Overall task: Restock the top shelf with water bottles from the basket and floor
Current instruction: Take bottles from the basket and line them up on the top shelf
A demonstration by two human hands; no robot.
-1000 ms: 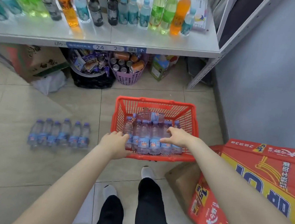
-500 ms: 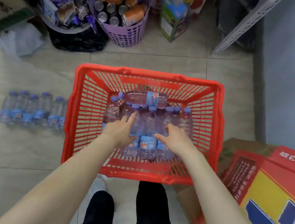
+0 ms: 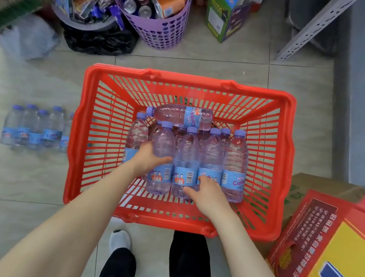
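A red plastic basket [image 3: 79,148] stands on the tiled floor and holds several clear water bottles with purple caps and blue labels. One bottle [image 3: 180,114] lies across the tops of the upright ones. My left hand [image 3: 145,159] grips an upright bottle [image 3: 164,140] at the left of the group, thumb across its front. My right hand [image 3: 205,187] is curled round the lower part of a bottle [image 3: 212,151] right of the middle. A row of several more bottles [image 3: 35,129] stands on the floor left of the basket. The top shelf is out of view.
A purple basket of cans [image 3: 159,22] and a bin of snack packets [image 3: 85,4] sit on the floor behind the red basket. A green carton [image 3: 224,17] and a grey shelf leg [image 3: 309,32] stand at the back right. A red-and-yellow box [image 3: 334,260] lies at my right.
The view has dropped from the shelf to the basket and come closer. Both hands moved from the basket's near rim down onto the bottles and closed round them.
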